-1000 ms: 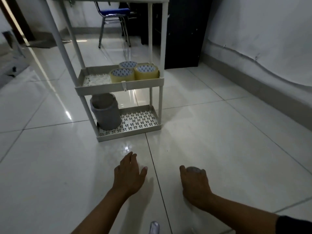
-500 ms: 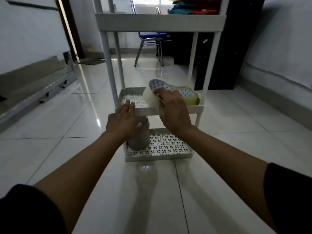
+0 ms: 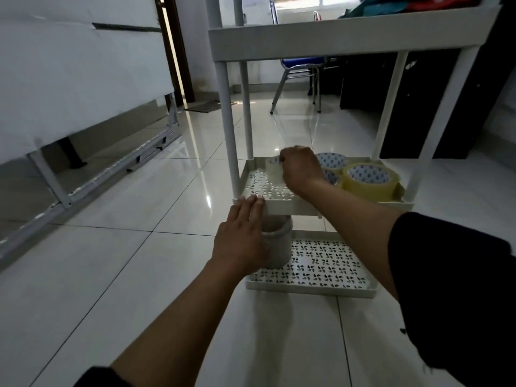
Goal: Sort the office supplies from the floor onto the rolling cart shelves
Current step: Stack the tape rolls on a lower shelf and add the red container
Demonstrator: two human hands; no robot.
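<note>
A white rolling cart (image 3: pixel 293 206) stands on the tiled floor in front of me. My right hand (image 3: pixel 300 169) grips a pale roll of tape (image 3: pixel 275 171) low over the left part of the middle shelf. Three tape rolls sit on that shelf to the right, the nearest one yellowish (image 3: pixel 370 181). My left hand (image 3: pixel 241 238) lies with straight fingers against the front left corner of the middle shelf's rim. Behind it, a grey cup-shaped container (image 3: pixel 277 244) stands on the bottom shelf.
The cart's top shelf (image 3: pixel 349 37) spans above my hands. A white bed or panel on a metal frame (image 3: pixel 83 88) runs along the left. A blue chair (image 3: pixel 303 65) and dark furniture (image 3: pixel 446 93) stand behind the cart.
My right hand lifted a tape roll from the floor and carried it into the middle shelf, lowering it on the left side. My left hand rose from the floor onto the shelf's front rim.
</note>
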